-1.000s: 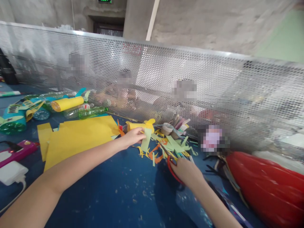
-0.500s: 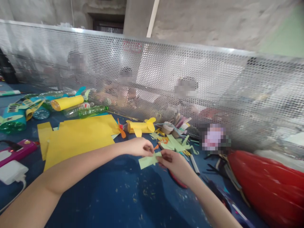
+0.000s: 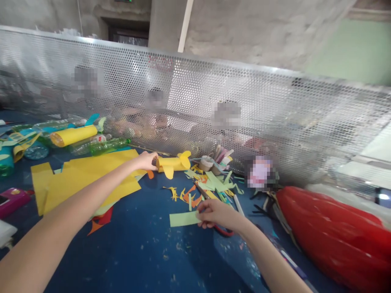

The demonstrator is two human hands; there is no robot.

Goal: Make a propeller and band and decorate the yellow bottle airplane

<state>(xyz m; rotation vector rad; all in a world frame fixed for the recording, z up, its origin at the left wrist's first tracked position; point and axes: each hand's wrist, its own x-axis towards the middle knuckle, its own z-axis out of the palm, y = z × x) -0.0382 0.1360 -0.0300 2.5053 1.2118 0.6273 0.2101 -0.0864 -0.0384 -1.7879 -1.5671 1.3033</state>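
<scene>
My left hand (image 3: 148, 160) is stretched out to the front end of a yellow paper-wrapped bottle (image 3: 172, 163) with paper fins. Its fingers are closed round the neck end and hide most of the orange propeller (image 3: 150, 174) there. In my right hand (image 3: 218, 215) a pale green paper strip (image 3: 183, 219) is pinched at its right end, just above the blue table (image 3: 146, 252). Partly under that hand lie scissors (image 3: 224, 232) with red handles.
Yellow paper sheets (image 3: 91, 175) lie at left, with plastic bottles (image 3: 111, 146) and another yellow-wrapped bottle (image 3: 75, 135) behind. Paper scraps (image 3: 214, 182) are spread near a small cup (image 3: 206, 163). A red bag (image 3: 324, 228) fills the right side. A perforated metal screen (image 3: 189, 89) borders the table.
My left hand has left the green paper strip and moved left and away to the wrapped bottle's neck. My right hand keeps the strip, now lower and flatter. The view has shifted right.
</scene>
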